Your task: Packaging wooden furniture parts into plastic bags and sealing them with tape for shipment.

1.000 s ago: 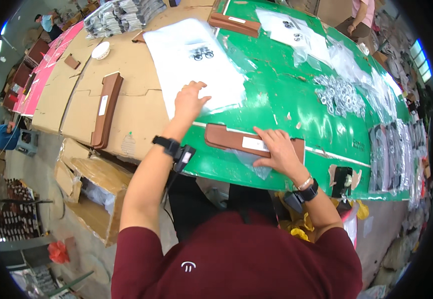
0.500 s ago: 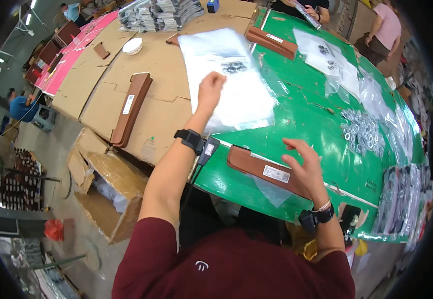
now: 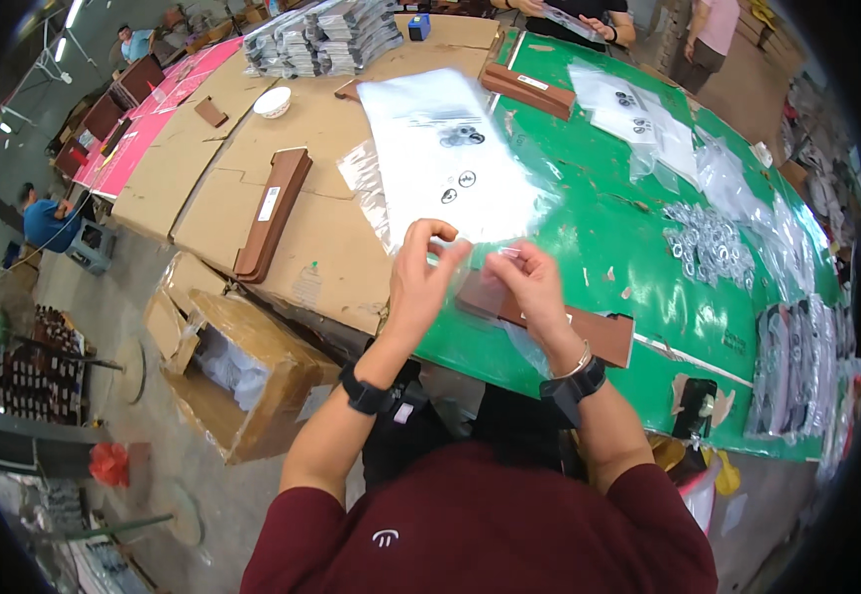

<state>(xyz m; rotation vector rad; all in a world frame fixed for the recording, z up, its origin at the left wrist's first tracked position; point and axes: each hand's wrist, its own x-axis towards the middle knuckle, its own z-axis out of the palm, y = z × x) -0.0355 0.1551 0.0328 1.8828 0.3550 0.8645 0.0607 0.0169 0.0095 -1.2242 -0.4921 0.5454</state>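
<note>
My left hand point(image 3: 422, 287) and my right hand point(image 3: 534, 289) meet in front of me, each pinching the edge of a clear plastic bag point(image 3: 477, 281). The bag is thin, and its outline is hard to follow against what lies behind it. Just beyond my hands lies a stack of clear plastic bags point(image 3: 425, 129) with dark round printed marks. Below my right hand, a brown trough-shaped piece point(image 3: 604, 337) with a white label lies along the table's near edge, partly covered by the hand and the film.
Another brown piece point(image 3: 274, 213) lies on the cardboard at left, near a white bowl point(image 3: 273, 102). Small clear packets point(image 3: 708, 246) are heaped at right on the green table point(image 3: 589, 213). An open carton point(image 3: 252, 366) stands below left. Across the table, a person point(image 3: 589, 20) handles plastic film.
My left hand has come back toward me from the bag stack, and my right hand has moved left to join it. Both now grip a clear bag.
</note>
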